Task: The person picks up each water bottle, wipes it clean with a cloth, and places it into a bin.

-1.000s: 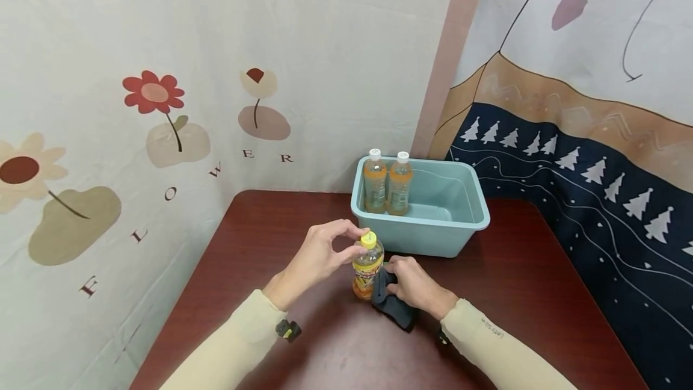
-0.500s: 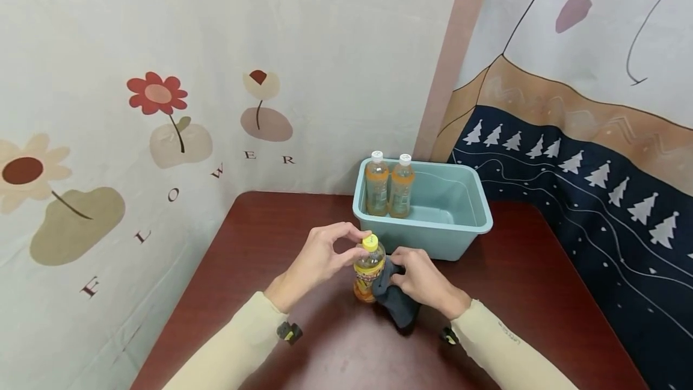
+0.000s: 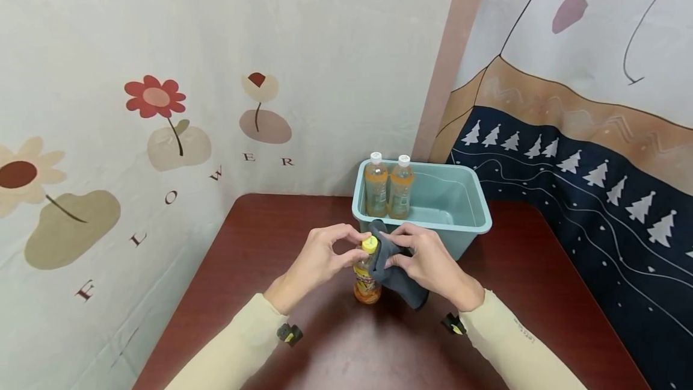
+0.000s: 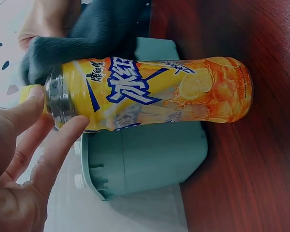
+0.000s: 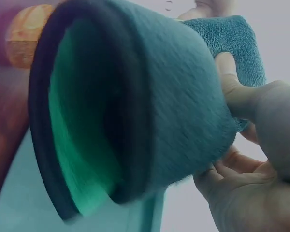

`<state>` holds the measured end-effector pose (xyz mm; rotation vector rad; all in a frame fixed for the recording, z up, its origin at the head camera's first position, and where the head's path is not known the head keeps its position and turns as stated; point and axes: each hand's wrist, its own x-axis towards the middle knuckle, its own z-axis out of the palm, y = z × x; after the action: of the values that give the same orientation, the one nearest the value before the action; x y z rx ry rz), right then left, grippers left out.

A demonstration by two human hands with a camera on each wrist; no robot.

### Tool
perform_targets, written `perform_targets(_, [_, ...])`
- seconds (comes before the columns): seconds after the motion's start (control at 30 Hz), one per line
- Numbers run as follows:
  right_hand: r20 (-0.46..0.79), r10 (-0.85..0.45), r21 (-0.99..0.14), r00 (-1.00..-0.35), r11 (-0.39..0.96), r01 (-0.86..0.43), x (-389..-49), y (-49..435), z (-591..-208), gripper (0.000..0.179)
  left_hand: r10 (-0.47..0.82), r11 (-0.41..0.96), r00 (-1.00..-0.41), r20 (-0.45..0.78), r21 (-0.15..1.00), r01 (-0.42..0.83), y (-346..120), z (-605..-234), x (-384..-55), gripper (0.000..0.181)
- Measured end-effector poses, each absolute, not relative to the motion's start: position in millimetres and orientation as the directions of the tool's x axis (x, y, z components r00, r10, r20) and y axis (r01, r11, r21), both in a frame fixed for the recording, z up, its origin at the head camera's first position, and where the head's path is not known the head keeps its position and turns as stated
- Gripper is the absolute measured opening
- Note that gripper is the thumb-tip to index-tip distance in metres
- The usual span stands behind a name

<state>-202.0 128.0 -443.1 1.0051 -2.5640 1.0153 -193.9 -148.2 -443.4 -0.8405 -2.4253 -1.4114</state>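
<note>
An upright drink bottle (image 3: 366, 286) with a yellow cap and a yellow-orange label stands on the table. My left hand (image 3: 319, 256) pinches its yellow cap (image 3: 370, 244) between thumb and fingers; the label (image 4: 159, 92) shows large in the left wrist view. My right hand (image 3: 433, 260) holds a dark grey-blue cloth (image 3: 397, 275) against the bottle's right side, near the neck. In the right wrist view the cloth (image 5: 183, 96) is folded over, its green inner face showing, with thumb and fingers gripping it.
Behind the hands stands a light blue plastic bin (image 3: 449, 197). Two white-capped bottles (image 3: 400, 188) of amber drink stand upright in its left end. A dark red table (image 3: 260, 239) lies under everything, and a printed curtain (image 3: 325, 77) hangs behind.
My right hand has moved upward along the bottle with the cloth, from its lower body to near the neck and cap. My left hand has stayed on the cap.
</note>
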Motion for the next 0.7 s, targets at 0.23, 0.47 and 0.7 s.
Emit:
perform_targets(0.23, [0.405,-0.55,-0.489,-0.73,0.545,-0.681,-202,124,-436,0.056,0.37,0.365,-0.817,0.442,0.739,0.565,-148,-446,-195,0.027])
perform_targets(0.47, [0.352,-0.577,-0.473,-0.737,0.57,-0.672,-201,123,-433,0.068,0.379,0.378,-0.804,0.459,0.716,0.587,-149,-447,-198,0.027])
perform_targets(0.7, [0.329,-0.57,-0.486,-0.753,0.582,-0.652,-202,124,-446,0.077,0.379,0.396,-0.814,0.441,0.717,0.573,-149,-448,-198,0.026])
